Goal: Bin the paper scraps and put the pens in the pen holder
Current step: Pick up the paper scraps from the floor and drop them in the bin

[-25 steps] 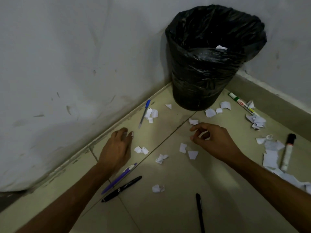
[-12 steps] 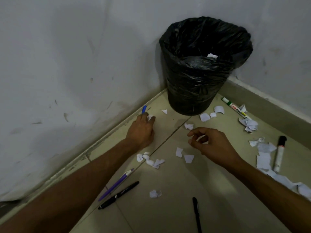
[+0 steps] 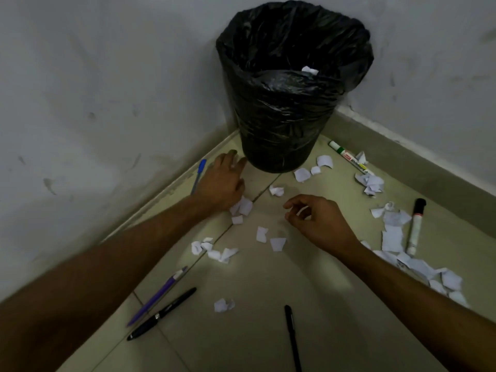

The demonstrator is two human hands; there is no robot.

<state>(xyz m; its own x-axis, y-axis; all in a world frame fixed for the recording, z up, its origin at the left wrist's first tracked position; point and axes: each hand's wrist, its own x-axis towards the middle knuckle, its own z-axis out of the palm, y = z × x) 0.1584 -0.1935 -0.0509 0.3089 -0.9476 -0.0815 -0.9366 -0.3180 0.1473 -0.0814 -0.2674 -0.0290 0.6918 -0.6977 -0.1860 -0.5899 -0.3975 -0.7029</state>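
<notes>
At lower left of the frame I see a purple pen point(image 3: 158, 296) and a black pen point(image 3: 162, 313) lying side by side on the floor point(image 3: 255, 331), untouched. Higher up, a blue pen point(image 3: 199, 175) lies along the wall's foot, just beside my left hand point(image 3: 224, 181). That hand is flat, palm down, fingers spread and reaching to the base of the bin point(image 3: 292, 84); its grip is open and holds nothing I can see, though scraps point(image 3: 241, 208) sit under its heel. I judge it is sweeping loose paper together, so one lift can take many.

At centre the bin stands in the corner, its black liner open, one scrap point(image 3: 310, 70) already inside. Below it more scraps lie scattered, and another black pen point(image 3: 292, 336) lies at the bottom edge.

My right hand point(image 3: 319, 221) hovers right of centre, fingers curled round a bit of white paper point(image 3: 302, 211), held ready for the bin, I think.

At right a green marker point(image 3: 349, 158) and a black-capped marker point(image 3: 415, 226) lie among the thickest paper. I see no pen holder in the frame.
</notes>
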